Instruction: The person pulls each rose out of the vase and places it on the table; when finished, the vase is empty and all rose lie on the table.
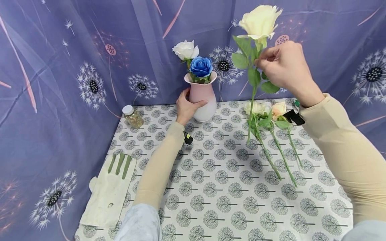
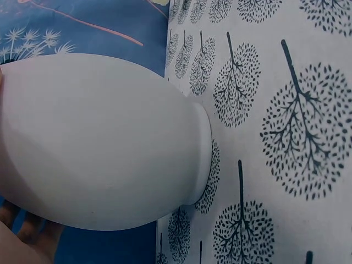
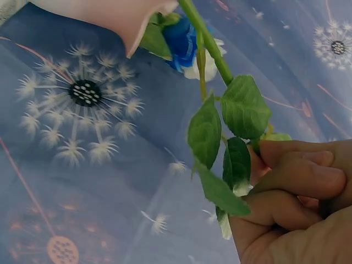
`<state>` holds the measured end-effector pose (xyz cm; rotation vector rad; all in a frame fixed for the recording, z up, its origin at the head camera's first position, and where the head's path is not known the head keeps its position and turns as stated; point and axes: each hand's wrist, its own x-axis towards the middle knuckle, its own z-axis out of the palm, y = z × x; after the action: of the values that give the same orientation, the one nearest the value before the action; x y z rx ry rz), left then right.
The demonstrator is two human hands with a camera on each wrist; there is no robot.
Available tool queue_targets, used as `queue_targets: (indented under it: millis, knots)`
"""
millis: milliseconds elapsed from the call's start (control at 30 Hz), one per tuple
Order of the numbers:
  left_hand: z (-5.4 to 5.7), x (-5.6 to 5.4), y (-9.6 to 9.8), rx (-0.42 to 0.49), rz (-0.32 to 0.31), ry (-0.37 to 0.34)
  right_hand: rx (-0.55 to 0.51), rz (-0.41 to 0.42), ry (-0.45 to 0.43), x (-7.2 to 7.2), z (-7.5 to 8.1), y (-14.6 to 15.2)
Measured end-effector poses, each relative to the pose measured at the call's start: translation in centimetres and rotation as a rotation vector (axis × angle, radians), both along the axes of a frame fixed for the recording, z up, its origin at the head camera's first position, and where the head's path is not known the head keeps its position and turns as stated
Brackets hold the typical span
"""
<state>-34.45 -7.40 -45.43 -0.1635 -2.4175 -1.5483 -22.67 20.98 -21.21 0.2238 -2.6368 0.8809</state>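
Raised at the right in the head view, my right hand [image 1: 284, 67] pinches the stem of a cream artificial rose [image 1: 260, 21] just under its bloom. The long stem [image 1: 252, 107] hangs down over the table. Green leaves [image 3: 246, 107] on that stem show beside the fingers in the right wrist view. My left hand [image 1: 188, 106] grips the side of a pink-and-white vase [image 1: 205, 107], which stands upright on the table; its white base [image 2: 110, 143] fills much of the left wrist view. A blue rose [image 1: 201, 66] and a white rose [image 1: 185, 50] stand in the vase.
Several pale roses [image 1: 278, 108] lie on the right of the patterned tablecloth [image 1: 223, 197], stems toward the front. At the left are a white-capped glass jar [image 1: 133, 116] and a folded pale cloth glove [image 1: 105, 197]. A blue dandelion-print curtain [image 1: 99, 67] hangs behind.
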Motion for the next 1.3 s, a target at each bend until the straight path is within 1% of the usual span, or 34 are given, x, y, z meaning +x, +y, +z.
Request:
queue_targets:
  millis: [100,200,367,533,700,900,1167,1300]
  knots:
    - [0.0,-0.1,0.0,-0.007,0.001,0.002,0.004,-0.006,-0.124,-0.3,-1.1,0.2]
    - [0.0,-0.1,0.0,-0.009,-0.002,0.002,0.005,0.010,-0.211,-0.5,-2.5,0.4]
    - [-0.1,-0.1,-0.1,0.000,-0.011,0.001,0.010,0.052,-0.338,-1.3,-5.1,1.0]
    - [-0.1,-0.1,-0.1,0.007,-0.016,0.002,0.025,0.078,-0.434,-1.9,-7.5,1.6]
    - [0.0,-0.1,-0.2,0.017,-0.019,0.010,0.046,0.100,-0.503,-2.6,-9.8,1.8]
    - [0.1,-0.1,-0.2,0.023,-0.021,0.009,0.063,0.105,-0.553,-3.4,-12.8,1.8]
    - [0.1,-0.2,0.0,0.017,-0.012,-0.005,0.059,0.110,-0.559,-4.6,-16.7,2.0]
    - [0.1,-0.1,0.0,0.020,-0.008,-0.008,0.070,0.113,-0.566,-5.0,-18.4,2.1]
